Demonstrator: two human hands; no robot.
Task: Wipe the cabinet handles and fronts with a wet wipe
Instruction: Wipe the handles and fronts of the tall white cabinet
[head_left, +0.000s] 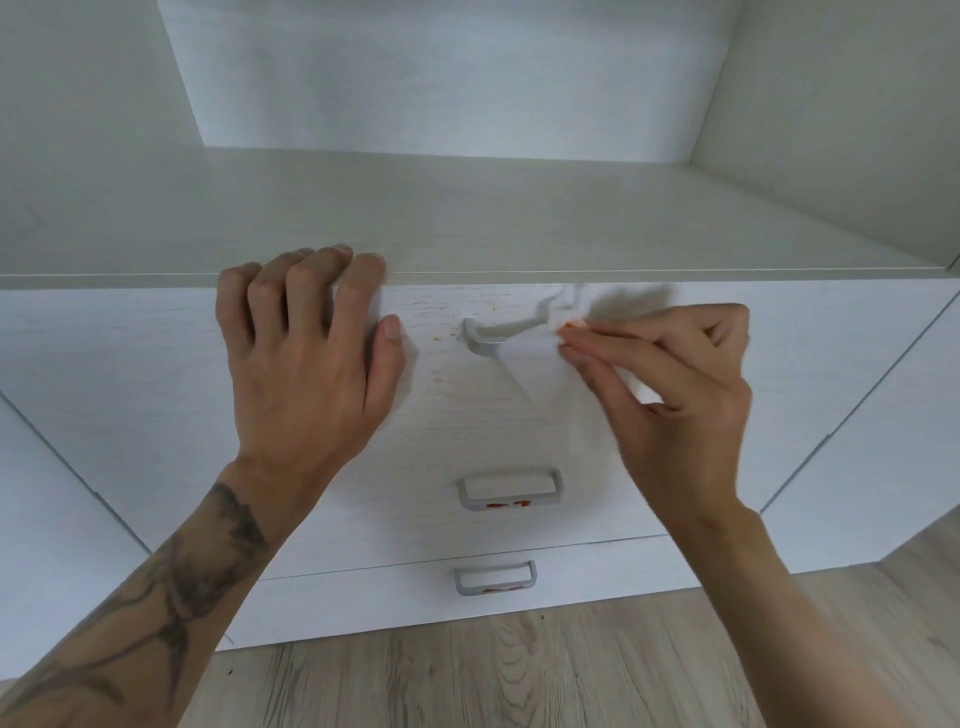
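Pinching the wet wipe (550, 379) w/ my right hand (675, 384), fingertips closed on its upper corner, I'm pressing it at the right end of the top handle (483, 340). It's hanging limp over the drawer front (457, 426): light, soft, prob. slick, so I'm judging a bunched grip nearer the middle would be holding better. My left hand (306, 353) is hooking curled fingers over the shelf edge (623, 275) (thumb on the front). Red smears are showing on the middle handle (509, 491).
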